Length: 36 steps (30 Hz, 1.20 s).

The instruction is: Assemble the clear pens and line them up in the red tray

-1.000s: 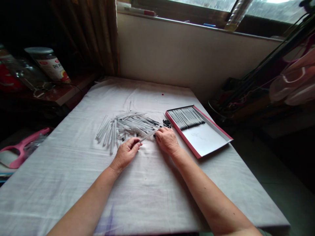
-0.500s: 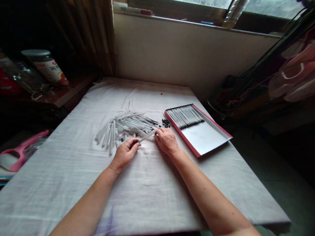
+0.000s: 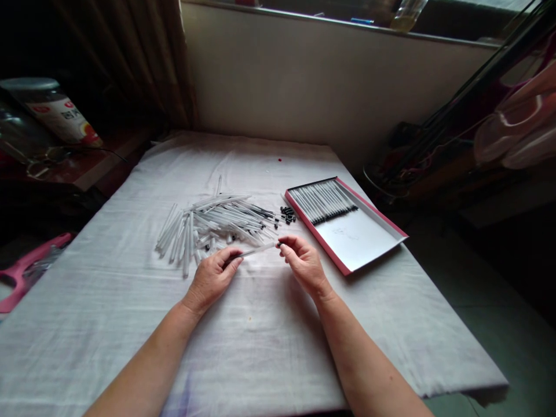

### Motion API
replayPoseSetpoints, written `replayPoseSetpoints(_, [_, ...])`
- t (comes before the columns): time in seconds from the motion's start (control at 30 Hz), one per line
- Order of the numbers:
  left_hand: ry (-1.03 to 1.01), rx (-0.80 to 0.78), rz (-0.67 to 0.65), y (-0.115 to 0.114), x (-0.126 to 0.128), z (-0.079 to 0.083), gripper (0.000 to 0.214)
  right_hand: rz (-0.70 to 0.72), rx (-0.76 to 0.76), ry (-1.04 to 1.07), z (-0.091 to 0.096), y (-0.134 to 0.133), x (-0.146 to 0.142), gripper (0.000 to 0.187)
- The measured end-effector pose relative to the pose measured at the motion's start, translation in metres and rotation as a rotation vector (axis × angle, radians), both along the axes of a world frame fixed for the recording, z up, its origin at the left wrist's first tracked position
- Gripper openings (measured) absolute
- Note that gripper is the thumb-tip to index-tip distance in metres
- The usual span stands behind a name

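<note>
My left hand point(image 3: 211, 277) is closed on one end of a clear plastic pen tube point(image 3: 256, 250), which it holds a little above the cloth. My right hand point(image 3: 304, 262) pinches a small black cap point(image 3: 278, 244) at the tube's other end. Just beyond both hands lies a pile of clear tubes and black-tipped refills point(image 3: 212, 223). Several loose black caps point(image 3: 287, 214) lie to the right of the pile. A red-edged shallow box point(image 3: 369, 237) to the right holds a row of finished pens point(image 3: 324, 201).
A white cloth point(image 3: 243, 336) covers the table, whose right edge drops to the floor. A jar point(image 3: 52, 113) stands on a dark shelf to the left, a pink object point(image 3: 24, 269) below it. A wall and window sill are behind; clothes hang at far right.
My right hand has come off the pile and turned up, now pinching a black cap at the tube's tip. The left hand keeps the tube. The camera has tilted down slightly.
</note>
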<state>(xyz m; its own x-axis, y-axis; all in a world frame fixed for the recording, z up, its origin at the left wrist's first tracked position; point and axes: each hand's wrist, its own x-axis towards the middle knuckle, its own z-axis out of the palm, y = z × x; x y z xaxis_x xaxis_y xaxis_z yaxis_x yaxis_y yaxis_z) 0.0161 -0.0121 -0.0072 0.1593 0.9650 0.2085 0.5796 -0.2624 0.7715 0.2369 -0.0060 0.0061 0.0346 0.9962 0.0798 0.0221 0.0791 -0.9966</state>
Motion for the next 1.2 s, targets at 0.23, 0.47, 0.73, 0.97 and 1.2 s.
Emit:
replayPoseSetpoints(0.23, [0.049,0.05,-0.023,0.0,0.0,-0.001,0.025,-0.002,-0.005,0.008,-0.001,0.0,-0.003,0.022])
replayPoseSetpoints(0.47, [0.061,0.046,-0.028,-0.001,0.001,0.001,0.025,0.006,-0.004,0.022,0.0,-0.001,-0.004,0.022])
replayPoseSetpoints(0.73, [0.048,0.07,-0.024,-0.001,0.001,0.0,0.024,0.011,0.161,-0.232,-0.005,-0.002,0.004,0.016])
replayPoseSetpoints(0.97, [0.022,0.087,-0.049,-0.001,0.0,0.0,0.022,0.01,0.295,-0.48,-0.007,-0.003,0.011,0.015])
replayPoseSetpoints(1.2, [-0.001,0.083,-0.049,-0.001,0.001,0.002,0.022,0.046,0.305,-0.613,-0.002,-0.003,0.012,0.019])
